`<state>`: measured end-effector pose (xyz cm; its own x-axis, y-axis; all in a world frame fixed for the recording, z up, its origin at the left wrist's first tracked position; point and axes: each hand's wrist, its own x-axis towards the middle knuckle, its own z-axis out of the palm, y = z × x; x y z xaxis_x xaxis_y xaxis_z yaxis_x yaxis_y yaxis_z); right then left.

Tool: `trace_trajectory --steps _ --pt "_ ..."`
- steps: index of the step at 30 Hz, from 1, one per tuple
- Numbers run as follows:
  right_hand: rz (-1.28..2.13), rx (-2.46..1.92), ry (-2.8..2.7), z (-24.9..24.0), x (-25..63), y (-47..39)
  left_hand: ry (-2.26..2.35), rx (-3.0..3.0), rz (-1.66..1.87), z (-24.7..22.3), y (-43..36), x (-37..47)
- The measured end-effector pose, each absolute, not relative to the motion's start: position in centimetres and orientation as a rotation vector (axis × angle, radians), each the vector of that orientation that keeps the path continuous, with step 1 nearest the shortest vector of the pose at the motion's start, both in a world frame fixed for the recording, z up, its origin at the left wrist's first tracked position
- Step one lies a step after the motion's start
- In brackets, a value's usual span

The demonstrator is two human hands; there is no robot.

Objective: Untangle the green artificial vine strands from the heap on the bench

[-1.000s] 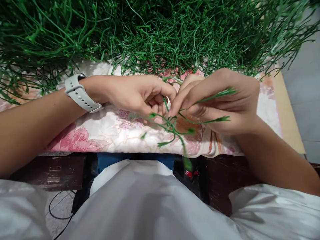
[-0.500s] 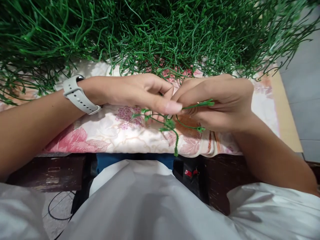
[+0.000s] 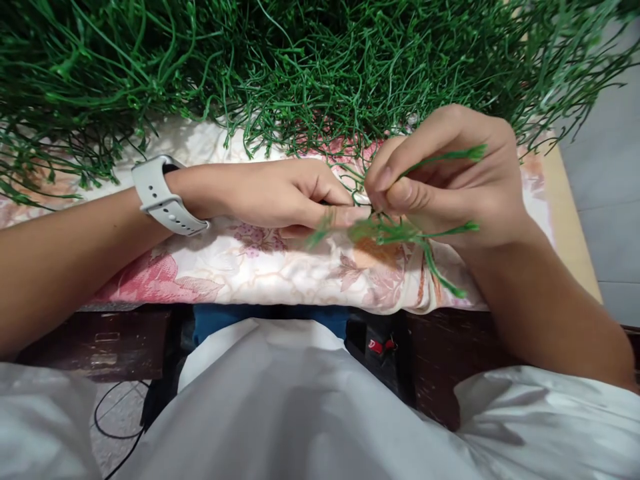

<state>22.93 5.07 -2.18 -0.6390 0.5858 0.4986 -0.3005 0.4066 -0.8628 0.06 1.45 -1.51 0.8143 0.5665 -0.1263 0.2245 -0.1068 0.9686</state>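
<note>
My left hand [image 3: 285,193], with a pale watch strap on its wrist, is closed, thumb and fingers pressed on a green artificial plant sprig [image 3: 393,231]. Thumb and forefinger of my right hand [image 3: 465,183] pinch the same sprig just to the right. Thin green strands with small forked tips stick out past both hands; a few are smeared by motion. The exact grip points lie partly hidden behind the fingers. A large heap of similar green stems [image 3: 310,67] spreads just beyond the hands.
A floral cloth [image 3: 270,280] covers the table, whose bare tan edge [image 3: 575,220] shows at the right. Dark wooden drawers [image 3: 115,340] are under the near side. A black cable [image 3: 117,437] lies on the floor at lower left.
My right hand has turned and lifted slightly, its pinching fingertips now showing. The sprig's free strands have swung to the right. My left hand has closed more and shifted a little.
</note>
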Motion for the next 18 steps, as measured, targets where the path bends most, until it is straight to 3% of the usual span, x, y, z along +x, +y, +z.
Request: trace_trajectory --steps 10,18 --pt "1.308 -0.222 -1.877 -2.0 22.7 5.5 0.671 1.686 0.355 -1.1 1.4 0.4" --pt "0.808 -0.447 -1.534 -2.5 24.5 11.8 0.686 1.632 0.228 -1.0 1.0 0.0"
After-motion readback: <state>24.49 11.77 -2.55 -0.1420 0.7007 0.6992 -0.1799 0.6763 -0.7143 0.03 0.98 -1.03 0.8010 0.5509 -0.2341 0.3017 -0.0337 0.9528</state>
